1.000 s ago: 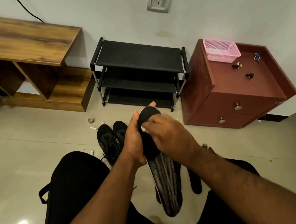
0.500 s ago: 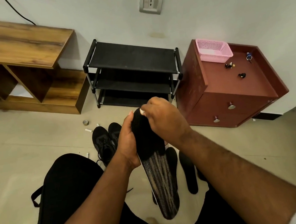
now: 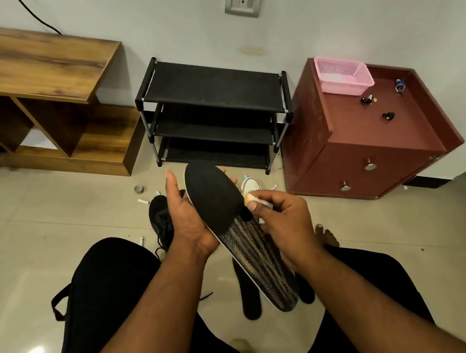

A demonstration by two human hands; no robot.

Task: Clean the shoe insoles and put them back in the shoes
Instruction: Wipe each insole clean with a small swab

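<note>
A long insole [image 3: 233, 228], black at the toe and striped grey toward the heel, is held up over my lap. My left hand [image 3: 189, 221] supports it from the left edge and underneath, thumb raised. My right hand [image 3: 284, 222] pinches a small white and orange wipe [image 3: 253, 198] against the insole's right edge near its middle. Black shoes [image 3: 160, 218] stand on the floor behind my left hand. A white shoe [image 3: 251, 184] peeks out behind the insole. Two black insoles [image 3: 251, 303] lie on the floor below, partly hidden.
A black three-shelf shoe rack [image 3: 213, 112] stands against the wall. To its right is a maroon cabinet [image 3: 378, 144] with a pink basket [image 3: 343, 75]. A wooden shelf unit [image 3: 36, 99] is on the left. Small bits of litter [image 3: 142, 196] lie on the tiled floor.
My right hand has slid down from the insole's toe to its middle right edge. The insole has tilted so its black top faces me, and my left thumb has lifted.
</note>
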